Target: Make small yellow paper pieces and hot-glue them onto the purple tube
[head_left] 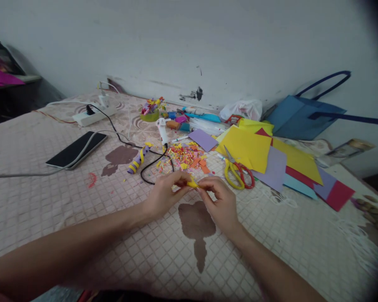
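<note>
Both of my hands meet over the middle of the table, pinching a small yellow piece that looks like foam or paper. My left hand grips its left end between thumb and fingers. At the other end, my right hand closes thumb and fingertips on it. The fingers cover much of the piece, so its full shape is hidden. Just beyond lies a heap of small coloured scraps. Scissors with yellow and red handles rest right of my right hand. A purple tube wound with yellow strips lies to the left.
A white glue gun with a black cord stands behind the scraps. Coloured sheets spread to the right, before a blue bag. A dark phone or tablet and a power strip are at left. A decorated green bowl sits near the wall.
</note>
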{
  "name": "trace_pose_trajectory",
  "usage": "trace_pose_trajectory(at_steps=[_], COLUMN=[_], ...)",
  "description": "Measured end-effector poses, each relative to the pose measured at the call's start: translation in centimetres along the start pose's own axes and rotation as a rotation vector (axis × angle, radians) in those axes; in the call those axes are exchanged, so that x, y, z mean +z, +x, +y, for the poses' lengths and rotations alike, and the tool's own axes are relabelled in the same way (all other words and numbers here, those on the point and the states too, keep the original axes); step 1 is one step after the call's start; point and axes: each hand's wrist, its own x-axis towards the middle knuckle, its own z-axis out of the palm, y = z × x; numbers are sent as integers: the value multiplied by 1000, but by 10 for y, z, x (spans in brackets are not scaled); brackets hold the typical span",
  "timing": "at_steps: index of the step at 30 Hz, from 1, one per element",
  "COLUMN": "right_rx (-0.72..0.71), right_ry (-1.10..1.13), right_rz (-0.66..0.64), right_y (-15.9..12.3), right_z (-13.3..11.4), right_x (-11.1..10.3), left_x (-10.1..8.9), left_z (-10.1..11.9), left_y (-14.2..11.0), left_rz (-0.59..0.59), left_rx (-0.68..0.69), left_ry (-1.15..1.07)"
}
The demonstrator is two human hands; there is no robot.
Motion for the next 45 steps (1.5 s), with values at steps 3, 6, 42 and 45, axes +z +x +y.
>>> trace_pose_trajectory(at_steps=[3, 6, 42, 45], right_rx=[4, 1, 7, -24], right_ry=[15, 18, -13, -19], right_rz=[4, 2, 46, 25], right_y=[0, 0, 1, 0], right_z=[-1, -2, -5, -7], right_x=[0, 0, -2, -1], left_x=[-2, -3, 2, 2], left_z=[1, 2, 1, 2], left_y=[0, 0, 2, 0], left_rz=[9, -11, -98, -76], left_rx=[58, 86, -82, -52], left_ry=[71, 115, -185, -105])
